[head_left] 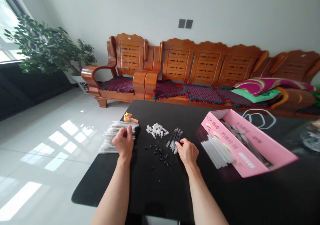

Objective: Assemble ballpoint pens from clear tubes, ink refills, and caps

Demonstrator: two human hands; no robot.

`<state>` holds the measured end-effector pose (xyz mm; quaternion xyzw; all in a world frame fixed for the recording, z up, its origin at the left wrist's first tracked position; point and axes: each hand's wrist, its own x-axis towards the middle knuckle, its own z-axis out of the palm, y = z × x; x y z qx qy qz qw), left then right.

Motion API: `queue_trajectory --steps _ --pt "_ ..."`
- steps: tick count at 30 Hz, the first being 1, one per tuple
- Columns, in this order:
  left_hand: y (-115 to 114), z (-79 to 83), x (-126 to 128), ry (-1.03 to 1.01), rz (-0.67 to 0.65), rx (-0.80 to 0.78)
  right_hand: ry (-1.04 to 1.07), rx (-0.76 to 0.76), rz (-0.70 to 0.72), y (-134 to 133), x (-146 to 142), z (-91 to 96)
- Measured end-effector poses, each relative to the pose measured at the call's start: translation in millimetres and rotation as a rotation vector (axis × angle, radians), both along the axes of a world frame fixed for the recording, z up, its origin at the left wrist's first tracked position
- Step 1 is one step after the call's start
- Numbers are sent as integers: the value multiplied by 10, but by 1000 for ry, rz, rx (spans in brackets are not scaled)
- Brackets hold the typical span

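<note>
My left hand (123, 142) is closed in front of a pile of white pens (110, 136) with black ends at the table's left edge. Whatever its fingers may hold is hidden. My right hand (188, 152) pinches at the side of a small bundle of dark-tipped pen refills (173, 141); its fingertips touch them. Between my hands lie short white plastic pieces (157, 130) in a heap. Nearer to me, small black plugs (161, 153) are scattered. Right of my right hand, clear white pen tubes (217, 151) lean against a pink box.
The pink box (246, 165) stands on the right, with more dark thin refills inside. A small yellow figurine (128, 117) sits by the pens. White looped cord (262, 113) lies behind the box. A wooden sofa (178, 60) runs beyond the black table (105, 181).
</note>
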<state>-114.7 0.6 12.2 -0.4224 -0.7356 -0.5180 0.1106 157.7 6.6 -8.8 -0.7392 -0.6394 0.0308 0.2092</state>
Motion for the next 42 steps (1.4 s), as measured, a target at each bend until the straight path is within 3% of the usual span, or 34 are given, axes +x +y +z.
queue_trajectory --steps 6,19,23,29,35,38,42 --pt "43 -75 229 95 -180 -107 -76 -26 -31 -26 -26 35" --pt "58 -118 251 81 -268 -166 -57 -19 -93 -16 -24 -10" --pt "62 -126 252 75 -279 -164 65 103 -99 -15 10 -45" --pt "66 -146 270 72 -337 -177 374 379 10 19 85 -133" --pt "57 -121 319 42 -438 -207 601 343 -34 38 140 -101" --pt "38 -95 383 12 -572 -229 510 290 9 35 121 -90" --pt "27 -96 461 -42 -736 -252 192 136 41 -2 12 -87"
